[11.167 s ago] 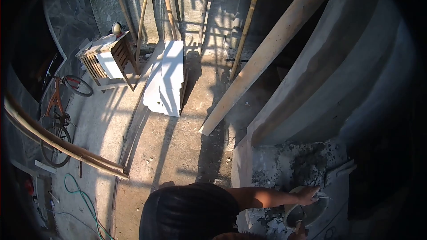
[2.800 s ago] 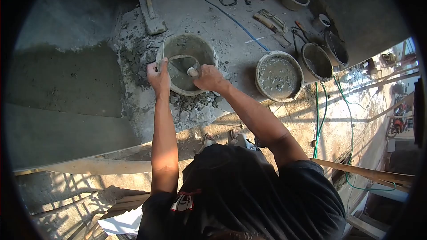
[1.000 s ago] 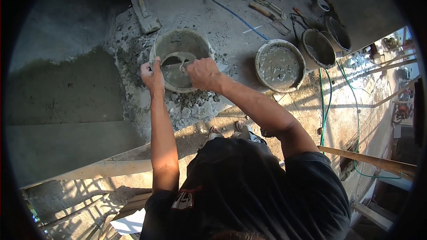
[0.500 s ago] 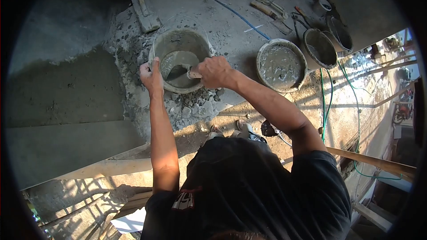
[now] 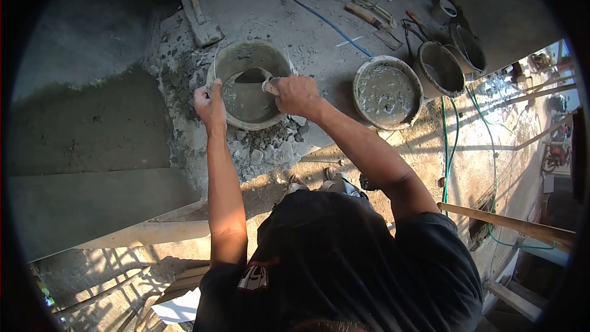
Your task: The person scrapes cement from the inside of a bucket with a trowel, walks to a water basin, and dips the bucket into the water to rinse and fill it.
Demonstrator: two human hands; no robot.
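Observation:
A mortar-crusted bucket [image 5: 251, 124] with a thin wire handle stands on the rough concrete surface, with wet grey mortar [image 5: 252, 101] inside. My left hand [image 5: 211, 107] is closed on the bucket's left rim, thumb pointing up along it. My right hand [image 5: 298, 95] grips the handle of a trowel [image 5: 269, 88] at the right side of the bucket. The trowel's blade reaches into the bucket and only partly shows against the mortar.
Another bucket [image 5: 388, 120] of watery grey mix stands to the right, beside more buckets [image 5: 441, 69]. A plastering float [image 5: 201, 18] lies behind on the left, another float [image 5: 372, 12] at the back. A blue cable [image 5: 319, 15] crosses the slab. Mortar crumbs [image 5: 270, 150] lie in front.
My right hand has shifted slightly, and the trowel has swung toward the far side of the bucket, through the mortar. My left hand stays on the rim.

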